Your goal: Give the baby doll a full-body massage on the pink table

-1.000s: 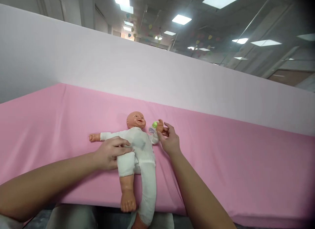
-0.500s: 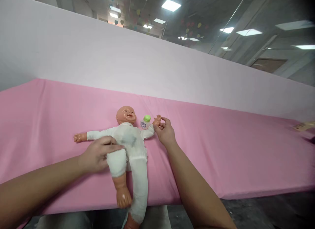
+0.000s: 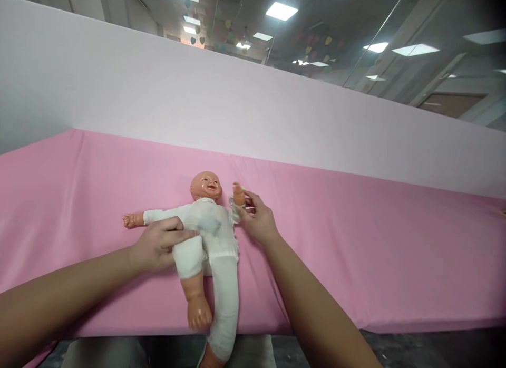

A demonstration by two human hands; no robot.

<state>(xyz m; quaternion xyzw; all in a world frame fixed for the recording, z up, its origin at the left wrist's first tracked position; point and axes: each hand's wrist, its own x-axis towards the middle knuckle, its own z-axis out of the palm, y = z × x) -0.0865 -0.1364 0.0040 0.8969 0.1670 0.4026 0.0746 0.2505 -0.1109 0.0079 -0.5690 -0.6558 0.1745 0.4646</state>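
Observation:
A baby doll with a soft white cloth body lies on its back, head toward the wall and feet toward me. My left hand is closed around the doll's bent leg near the hip, index finger stretched across the thigh top. In my right hand is the doll's arm, pinched at the wrist, so that the doll's hand points upward. Behind that arm a small clear bottle is mostly hidden. The doll's other arm lies stretched out to the left.
Pink cloth covers the long padded table. A white wall panel runs along its back, with glass above. The table's front edge is close to my legs, and one doll foot hangs over it.
My right hand has moved left and bent the doll's arm inward and upward, so it now covers most of the bottle. My left hand keeps its place on the leg.

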